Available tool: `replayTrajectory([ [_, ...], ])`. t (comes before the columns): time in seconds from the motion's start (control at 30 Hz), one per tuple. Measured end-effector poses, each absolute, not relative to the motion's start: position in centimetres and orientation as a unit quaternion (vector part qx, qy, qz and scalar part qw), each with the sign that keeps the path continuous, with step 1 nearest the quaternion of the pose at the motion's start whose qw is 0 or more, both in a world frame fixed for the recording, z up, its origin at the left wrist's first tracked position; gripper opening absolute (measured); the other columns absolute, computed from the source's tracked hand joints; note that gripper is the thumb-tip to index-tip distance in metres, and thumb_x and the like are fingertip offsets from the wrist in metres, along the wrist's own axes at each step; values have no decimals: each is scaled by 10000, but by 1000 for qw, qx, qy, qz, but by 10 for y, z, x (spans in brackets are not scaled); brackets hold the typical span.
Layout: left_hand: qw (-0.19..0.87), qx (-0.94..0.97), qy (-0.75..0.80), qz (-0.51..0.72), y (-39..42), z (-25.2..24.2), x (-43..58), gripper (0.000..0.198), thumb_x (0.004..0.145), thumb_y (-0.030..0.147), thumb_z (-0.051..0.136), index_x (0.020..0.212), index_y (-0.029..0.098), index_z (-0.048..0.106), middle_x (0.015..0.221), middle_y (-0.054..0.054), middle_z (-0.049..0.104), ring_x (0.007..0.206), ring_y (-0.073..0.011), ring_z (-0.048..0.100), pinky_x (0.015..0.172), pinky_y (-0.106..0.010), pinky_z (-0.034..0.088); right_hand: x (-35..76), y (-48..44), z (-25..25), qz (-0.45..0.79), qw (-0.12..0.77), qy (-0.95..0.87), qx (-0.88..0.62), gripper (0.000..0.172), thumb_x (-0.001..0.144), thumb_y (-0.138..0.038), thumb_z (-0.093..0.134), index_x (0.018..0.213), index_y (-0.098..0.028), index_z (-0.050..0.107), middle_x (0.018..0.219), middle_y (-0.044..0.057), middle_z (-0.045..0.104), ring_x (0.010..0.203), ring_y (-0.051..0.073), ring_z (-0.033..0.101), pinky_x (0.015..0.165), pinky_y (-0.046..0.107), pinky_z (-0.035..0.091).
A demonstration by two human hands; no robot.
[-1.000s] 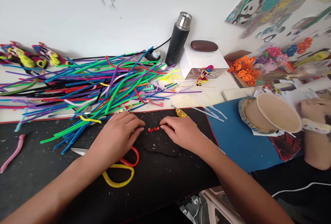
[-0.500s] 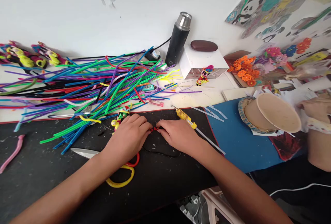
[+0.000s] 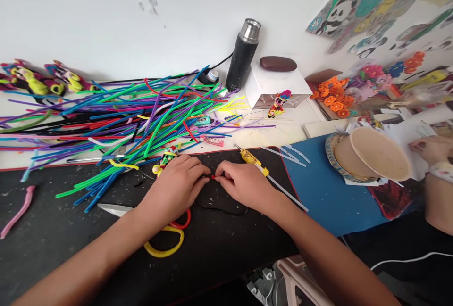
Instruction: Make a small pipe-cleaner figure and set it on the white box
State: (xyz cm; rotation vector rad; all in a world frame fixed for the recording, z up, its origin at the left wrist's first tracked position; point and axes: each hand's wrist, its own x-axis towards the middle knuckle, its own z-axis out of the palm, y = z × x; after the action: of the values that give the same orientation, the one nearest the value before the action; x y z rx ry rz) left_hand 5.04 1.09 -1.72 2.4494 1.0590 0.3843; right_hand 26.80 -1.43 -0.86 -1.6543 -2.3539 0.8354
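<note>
A small red piece of pipe cleaner (image 3: pixel 213 177), mostly hidden by fingers, bridges the narrow gap between my fingertips. My left hand (image 3: pixel 179 178) pinches its left end, and my right hand (image 3: pixel 244 181) pinches the right end. Just behind my left hand lies a colourful pipe-cleaner figure (image 3: pixel 169 155), partly covered. Scissors (image 3: pixel 164 244) with red and yellow handles rest under my left wrist, blade pointing left. A yellow glue gun (image 3: pixel 250 157) with a clear glue stick lies beyond my right hand. Below my fingers a thin black cord (image 3: pixel 222 211) curves across the black mat.
Many coloured pipe cleaners (image 3: pixel 141 108) heap at the back left. A black thermos (image 3: pixel 242 56) stands beside a white box (image 3: pixel 274 82) with another figure. Clear glue sticks (image 3: pixel 288 155) lie on the blue mat near a paper tub (image 3: pixel 380 155). Another person's hand (image 3: pixel 433 148) is at far right.
My fingertips have shifted slightly around the red piece, and less of it shows. At the far right, the other person's hand has moved over white paper.
</note>
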Motion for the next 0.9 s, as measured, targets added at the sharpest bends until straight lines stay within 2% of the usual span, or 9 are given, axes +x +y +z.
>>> replayTrajectory([
  [0.1, 244, 881, 376, 154, 12, -12, 51, 130, 987, 210, 605, 999, 197, 734, 964, -77, 722, 965, -280, 627, 879, -429, 503, 267, -14, -4, 308, 108, -765, -555, 17, 987, -223, 683, 1001, -221, 693, 724, -40, 684, 632, 138, 599, 619, 265, 314],
  [0.27, 291, 853, 396, 178, 10, -7, 48, 131, 980, 229, 608, 916, 207, 720, 880, -50, 713, 898, -256, 625, 817, -384, 479, 259, -12, -2, 331, 140, -758, -544, 37, 951, -190, 719, 963, -214, 693, 659, -59, 605, 616, 126, 556, 607, 257, 294],
  [0.43, 407, 754, 469, 216, 8, 0, 40, 176, 968, 352, 618, 914, 228, 731, 902, -30, 735, 887, -233, 645, 795, -345, 470, 253, -13, -6, 406, 219, -705, -539, 14, 958, -220, 694, 971, -216, 690, 629, -74, 566, 568, 105, 507, 585, 247, 309],
  [0.57, 501, 653, 512, 246, 7, 9, 36, 266, 937, 471, 639, 902, 223, 730, 867, -18, 736, 798, -206, 648, 718, -306, 470, 242, -12, -9, 482, 296, -631, -531, 160, 971, -363, 680, 1001, -206, 686, 646, -56, 584, 562, 116, 506, 554, 247, 346],
  [0.73, 519, 624, 525, 255, 5, 15, 33, 304, 905, 501, 673, 860, 206, 730, 782, -9, 686, 710, -178, 573, 648, -287, 431, 228, -12, -11, 567, 385, -530, -498, 222, 963, -413, 678, 949, -192, 660, 652, -47, 587, 507, 101, 506, 513, 235, 383],
  [0.9, 602, 563, 480, 300, 5, 9, 23, 292, 892, 479, 736, 991, 205, 751, 896, -28, 713, 826, -189, 619, 758, -296, 490, 224, -11, -7, 624, 397, -475, -476, 290, 937, -469, 704, 915, -186, 645, 574, -71, 535, 430, 80, 426, 437, 216, 328],
])
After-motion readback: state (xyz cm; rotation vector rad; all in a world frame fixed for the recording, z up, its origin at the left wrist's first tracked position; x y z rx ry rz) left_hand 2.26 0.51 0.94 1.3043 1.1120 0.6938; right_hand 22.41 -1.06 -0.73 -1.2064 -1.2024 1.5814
